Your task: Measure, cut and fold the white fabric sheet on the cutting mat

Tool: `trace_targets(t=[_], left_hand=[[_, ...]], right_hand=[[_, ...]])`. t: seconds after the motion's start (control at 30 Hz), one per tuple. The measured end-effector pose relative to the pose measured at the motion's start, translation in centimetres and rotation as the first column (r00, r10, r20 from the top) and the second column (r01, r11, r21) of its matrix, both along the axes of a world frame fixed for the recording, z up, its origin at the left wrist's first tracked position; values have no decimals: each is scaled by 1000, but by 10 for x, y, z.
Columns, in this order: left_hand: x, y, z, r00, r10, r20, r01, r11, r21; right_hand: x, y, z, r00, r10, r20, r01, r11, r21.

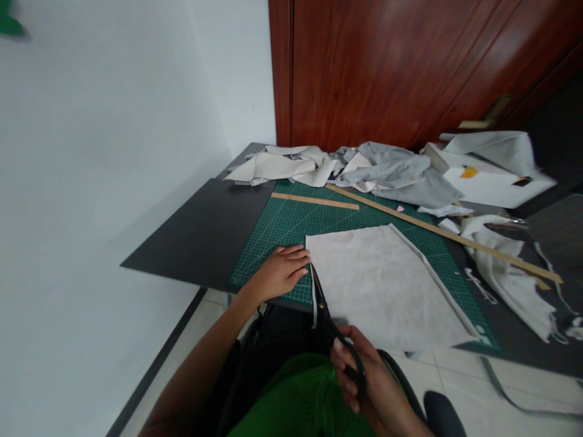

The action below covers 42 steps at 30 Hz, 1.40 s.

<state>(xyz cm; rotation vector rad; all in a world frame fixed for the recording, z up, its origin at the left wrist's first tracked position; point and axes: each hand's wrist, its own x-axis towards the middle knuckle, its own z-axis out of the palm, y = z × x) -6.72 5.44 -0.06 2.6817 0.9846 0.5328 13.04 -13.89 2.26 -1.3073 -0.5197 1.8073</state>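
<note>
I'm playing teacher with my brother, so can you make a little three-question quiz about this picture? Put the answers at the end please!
1. What is in the person's right grip? a) a pen b) black scissors c) a paintbrush
2. True or false: the left grip is up beside the door.
3. Fill in the gap: the short wooden strip lies on a green ____ with grid lines.

Key:
1. b.
2. False: its fingertips are at the left edge of the pale cloth.
3. Mat.
</note>
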Motion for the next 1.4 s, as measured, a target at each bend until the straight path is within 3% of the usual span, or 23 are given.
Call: trace_targets(t=[0.73,1.03,1.4], left_hand=[[0,-5,-4,1000,-6,10,5,996,91],[0,-6,-5,1000,-1,31,-2,996,86],[-1,-6,-3,999,-9,40,5,996,89]], right_hand=[[4,-1,-8,999,47,5,-47,999,0],[5,5,-5,997,-34,-66,33,999,-14],[-4,17,-7,1000,-18,-22,18,1000,18]])
